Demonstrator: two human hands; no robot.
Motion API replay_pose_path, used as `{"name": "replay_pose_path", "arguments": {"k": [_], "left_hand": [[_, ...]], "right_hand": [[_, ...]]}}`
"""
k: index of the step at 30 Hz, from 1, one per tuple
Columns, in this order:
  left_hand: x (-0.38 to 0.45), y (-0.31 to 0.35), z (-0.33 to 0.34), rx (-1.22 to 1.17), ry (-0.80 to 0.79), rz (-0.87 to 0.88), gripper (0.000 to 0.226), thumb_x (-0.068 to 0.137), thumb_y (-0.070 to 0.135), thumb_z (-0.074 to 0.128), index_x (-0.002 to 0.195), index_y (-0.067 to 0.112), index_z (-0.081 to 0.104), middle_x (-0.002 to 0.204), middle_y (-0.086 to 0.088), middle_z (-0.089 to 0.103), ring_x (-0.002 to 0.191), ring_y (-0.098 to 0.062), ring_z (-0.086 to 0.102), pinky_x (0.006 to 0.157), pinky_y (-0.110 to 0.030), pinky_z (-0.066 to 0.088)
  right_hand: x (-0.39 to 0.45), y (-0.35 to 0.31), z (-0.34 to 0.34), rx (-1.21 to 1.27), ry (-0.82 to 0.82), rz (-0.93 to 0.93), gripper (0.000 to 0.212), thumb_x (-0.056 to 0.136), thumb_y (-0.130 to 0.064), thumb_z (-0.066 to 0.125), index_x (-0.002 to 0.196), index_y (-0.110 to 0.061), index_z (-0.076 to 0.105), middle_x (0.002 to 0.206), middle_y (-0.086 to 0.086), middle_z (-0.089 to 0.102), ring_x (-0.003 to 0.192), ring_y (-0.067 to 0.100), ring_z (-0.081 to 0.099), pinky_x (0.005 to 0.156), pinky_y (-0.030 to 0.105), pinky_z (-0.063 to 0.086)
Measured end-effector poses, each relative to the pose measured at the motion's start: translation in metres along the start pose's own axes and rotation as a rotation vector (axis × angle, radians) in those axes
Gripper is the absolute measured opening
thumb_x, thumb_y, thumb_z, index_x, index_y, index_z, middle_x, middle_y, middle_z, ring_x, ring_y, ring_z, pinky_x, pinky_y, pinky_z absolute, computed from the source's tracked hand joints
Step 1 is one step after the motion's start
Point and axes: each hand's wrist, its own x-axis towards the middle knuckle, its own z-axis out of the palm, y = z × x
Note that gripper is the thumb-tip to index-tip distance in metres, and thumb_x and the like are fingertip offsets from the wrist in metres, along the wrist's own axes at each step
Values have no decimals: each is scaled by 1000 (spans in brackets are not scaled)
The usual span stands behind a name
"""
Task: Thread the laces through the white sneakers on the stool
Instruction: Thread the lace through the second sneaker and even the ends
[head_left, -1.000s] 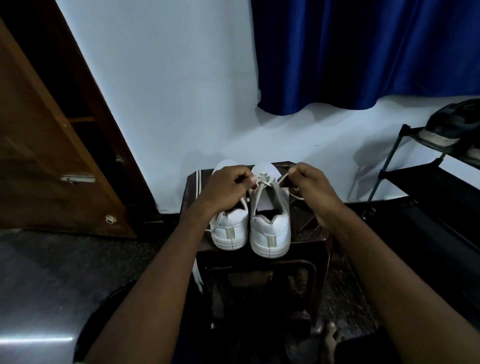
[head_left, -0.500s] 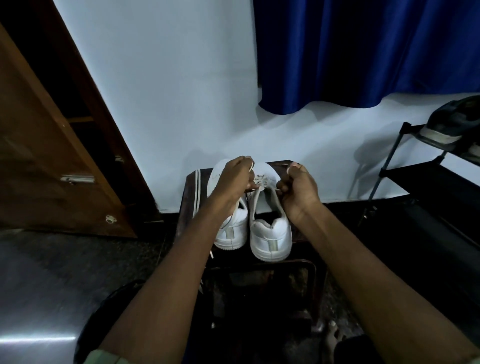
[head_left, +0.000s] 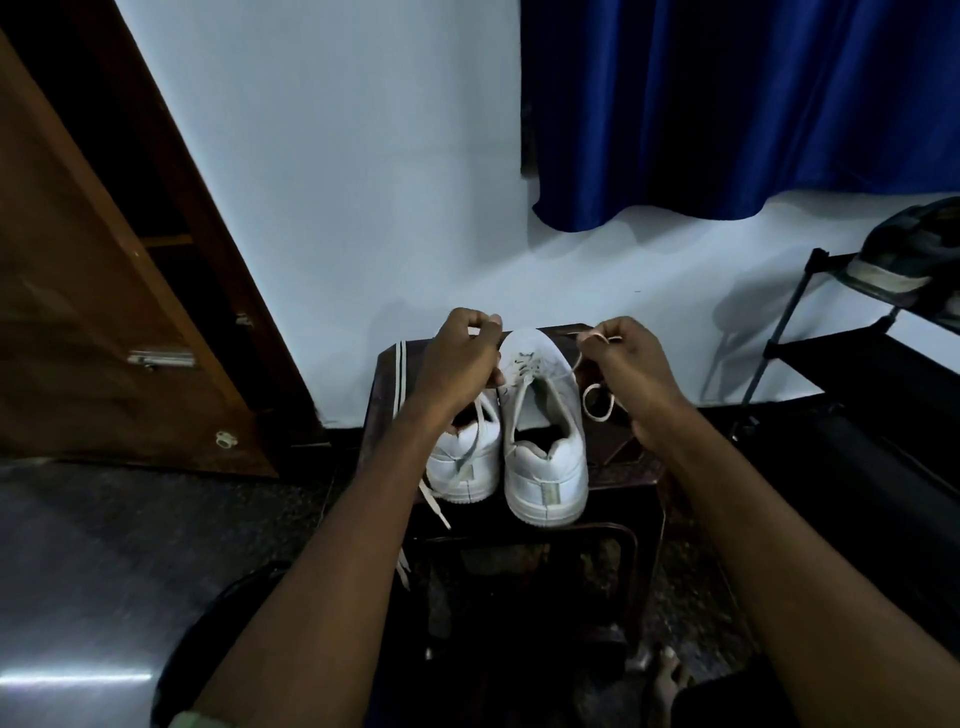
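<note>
Now, from the head view, two white sneakers stand side by side on a dark stool (head_left: 613, 457) set against a pale wall, heels toward the camera. The right sneaker (head_left: 543, 431) shows whole, with a few crossings of lace (head_left: 574, 364) near its toe end and its tongue lying open. The left sneaker (head_left: 465, 462) is half hidden under the left forearm; only its heel and part of its collar show.

The left hand (head_left: 460, 356) hovers over the left sneaker's front, fingers curled, pinching one end of the lace close to the right sneaker's eyelets. A flat strand runs from under this hand down across the left sneaker's heel and hangs past the stool's front edge.

The right hand (head_left: 626, 358) is raised just right of the right sneaker, fingers curled round the other end of the lace, which runs taut from the eyelets up to the fingertips. Below the hand the slack makes a loop over the stool top.

A second lace (head_left: 398, 374) hangs over the stool's left edge. Left of the stool stands a wooden door (head_left: 104, 322); a blue curtain (head_left: 727, 104) hangs above, and a black rack (head_left: 852, 353) carrying a dark shoe (head_left: 914, 254) stands at the right.
</note>
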Motion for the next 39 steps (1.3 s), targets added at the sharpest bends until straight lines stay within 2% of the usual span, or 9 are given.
{"name": "replay_pose_path", "arguments": {"k": [5, 8, 14, 23, 26, 30, 32, 35, 39], "left_hand": [[-13, 7, -6, 764, 40, 266, 37, 107, 44, 45, 100, 19, 71, 84, -1, 71, 92, -27, 67, 78, -33, 43], [-14, 2, -2, 993, 8, 303, 65, 103, 63, 40, 69, 15, 68, 71, -3, 68, 83, -26, 68, 75, -33, 46], [-19, 16, -3, 425, 42, 117, 63, 107, 55, 40, 69, 12, 67, 63, 4, 74, 64, -12, 71, 82, -35, 56], [-21, 20, -16, 914, -287, 50, 39, 97, 50, 65, 80, 17, 77, 75, 3, 73, 75, -16, 66, 59, -22, 38], [-26, 27, -16, 676, -204, -52, 35, 98, 33, 56, 70, 14, 64, 66, -1, 63, 70, -22, 58, 59, -30, 36], [-26, 35, 3, -627, 103, -269, 30, 102, 21, 48, 75, 14, 58, 78, -7, 72, 78, -24, 68, 76, -31, 53], [-20, 30, 14, -1079, 127, -370, 35, 104, 20, 43, 70, 19, 45, 58, -1, 56, 54, -17, 59, 57, -25, 51], [-11, 21, 20, -962, 203, -409, 34, 100, 16, 35, 67, 25, 30, 47, 8, 21, 35, -8, 16, 35, -18, 14], [-5, 19, 12, -776, 301, -362, 35, 94, 6, 28, 65, 26, 22, 50, 8, 14, 38, -10, 9, 40, -18, 8]], "right_hand": [[-6, 4, 2, -556, -152, -366, 25, 102, -39, 61, 92, -18, 68, 83, -2, 65, 79, 15, 60, 70, 32, 40], [-12, 9, 10, -716, -156, -322, 54, 105, -51, 51, 70, -11, 60, 64, -2, 60, 68, 15, 57, 67, 35, 34], [-16, -7, 15, 328, -68, 120, 52, 99, -41, 69, 52, -21, 61, 58, 2, 50, 60, 20, 55, 48, 19, 43], [-1, 1, 35, 934, -62, 311, 48, 105, -52, 52, 96, -5, 62, 81, 7, 69, 77, 22, 71, 73, 34, 61], [-5, -2, 36, 1005, -61, 316, 47, 105, -52, 50, 83, -11, 58, 68, 2, 62, 67, 19, 66, 71, 33, 58], [-6, -3, 43, 1144, 22, 319, 44, 108, -47, 47, 73, -21, 39, 54, -5, 28, 45, 11, 29, 47, 23, 40], [-4, -5, 49, 1102, 97, 294, 45, 111, -42, 43, 71, -23, 34, 51, -6, 23, 40, 9, 19, 38, 22, 27], [3, -6, 56, 1086, 224, 310, 46, 112, -36, 40, 69, -24, 29, 49, -6, 21, 36, 9, 16, 34, 18, 17], [15, 3, 61, 1036, 366, 308, 43, 110, -32, 44, 69, -25, 31, 50, -6, 25, 38, 11, 20, 39, 17, 22]]}}
